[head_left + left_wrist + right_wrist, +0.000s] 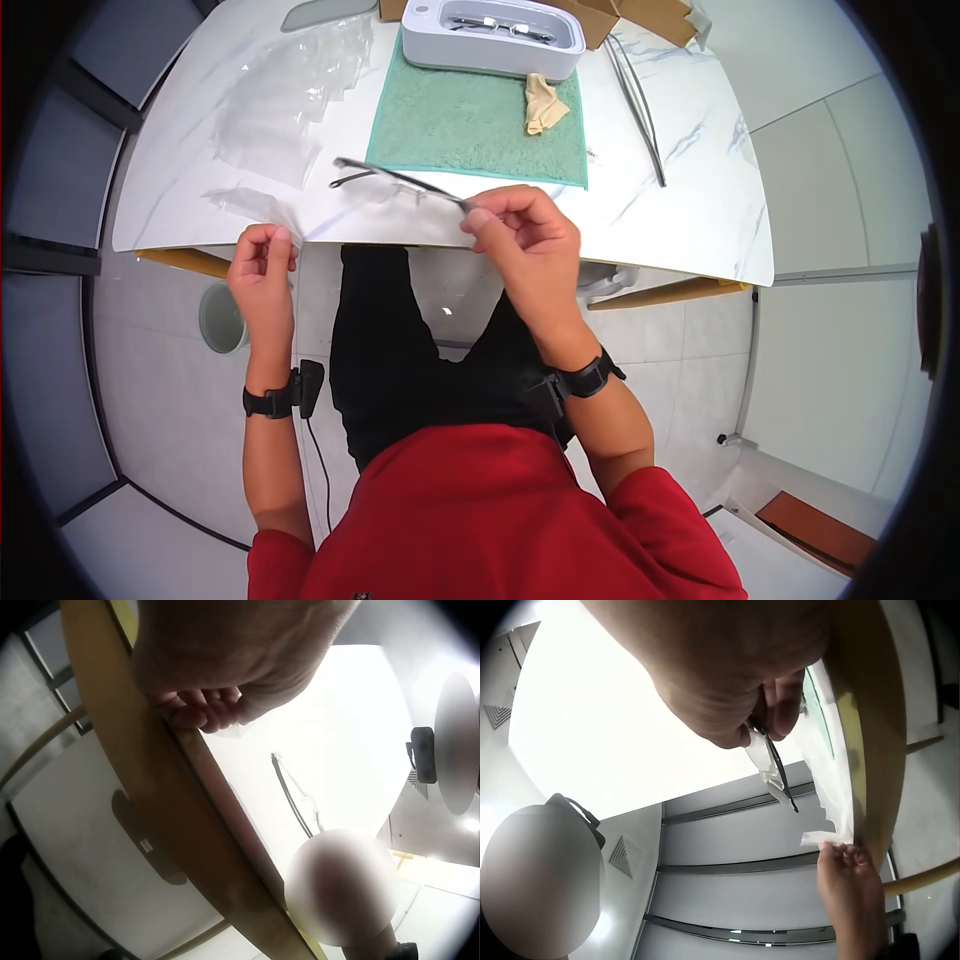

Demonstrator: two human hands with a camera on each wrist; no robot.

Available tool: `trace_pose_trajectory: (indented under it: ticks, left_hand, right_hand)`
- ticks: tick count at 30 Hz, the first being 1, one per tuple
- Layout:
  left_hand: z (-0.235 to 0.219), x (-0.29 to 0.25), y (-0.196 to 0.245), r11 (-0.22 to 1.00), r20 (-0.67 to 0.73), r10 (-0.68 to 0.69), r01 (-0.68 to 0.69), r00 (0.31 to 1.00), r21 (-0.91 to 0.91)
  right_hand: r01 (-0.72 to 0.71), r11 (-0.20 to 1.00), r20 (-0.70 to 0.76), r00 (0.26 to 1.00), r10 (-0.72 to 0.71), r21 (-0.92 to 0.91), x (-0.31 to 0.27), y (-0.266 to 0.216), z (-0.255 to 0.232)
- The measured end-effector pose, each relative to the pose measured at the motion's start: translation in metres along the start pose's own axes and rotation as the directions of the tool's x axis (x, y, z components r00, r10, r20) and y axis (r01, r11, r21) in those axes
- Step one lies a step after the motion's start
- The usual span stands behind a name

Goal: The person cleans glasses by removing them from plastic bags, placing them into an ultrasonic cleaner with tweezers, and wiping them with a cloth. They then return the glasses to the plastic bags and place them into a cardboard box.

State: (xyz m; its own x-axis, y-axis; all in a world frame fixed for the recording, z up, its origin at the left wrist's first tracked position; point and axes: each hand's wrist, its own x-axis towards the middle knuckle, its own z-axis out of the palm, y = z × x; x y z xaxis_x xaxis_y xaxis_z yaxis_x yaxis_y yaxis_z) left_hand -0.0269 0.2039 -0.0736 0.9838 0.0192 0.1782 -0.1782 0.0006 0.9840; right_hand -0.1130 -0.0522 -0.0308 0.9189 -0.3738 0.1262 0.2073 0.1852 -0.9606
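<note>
My right hand (530, 250) pinches a pair of dark-framed glasses (425, 186) between thumb and fingers, above the table's front edge; the arms point left. In the right wrist view the glasses (780, 769) hang below the curled fingers. At the table edge on the left, my left hand (265, 285) pinches a clear plastic bag (245, 204), which lies partly on the table. The left wrist view shows the left hand (225, 660) with its fingers curled, most of the bag hidden, and the glasses (291, 796) apart from it.
More clear bags (285, 105) lie on the table's left. A green towel (450, 115) holds a beige cloth (542, 105) and a white ultrasonic cleaner (480, 50) with glasses inside. Thin dark strips (640, 115) lie right of it, cardboard boxes (655, 18) behind. A bin (222, 318) stands below left.
</note>
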Motion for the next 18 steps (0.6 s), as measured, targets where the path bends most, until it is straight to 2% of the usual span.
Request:
trace_pose_trajectory:
  ticks: [1,6,10,13,18]
  left_hand:
    - [0.0,0.0,0.001,1.0,-0.003,-0.002,0.002,1.0,0.004]
    - [-0.003,0.0,-0.002,0.999,0.022,0.029,-0.029,0.999,0.023]
    - [-0.003,0.0,-0.003,0.999,0.026,0.027,-0.027,0.999,0.037]
    - [0.003,-0.002,0.001,1.0,-0.01,0.027,-0.027,1.0,0.015]
    - [0.003,-0.001,-0.001,0.999,-0.013,0.035,-0.035,0.999,-0.001]
  right_hand:
    - [0.019,1.0,-0.023,1.0,-0.019,-0.002,0.002,-0.003,-0.004]
    - [0.158,0.958,-0.037,0.984,-0.172,-0.239,0.017,-0.005,-0.032]
    - [0.371,0.78,0.059,0.916,-0.398,-0.504,0.036,-0.013,-0.049]
    - [0.415,0.665,0.127,0.891,-0.437,-0.622,0.046,-0.018,-0.059]
    - [0.408,0.62,0.152,0.893,-0.424,-0.67,0.048,-0.017,-0.065]
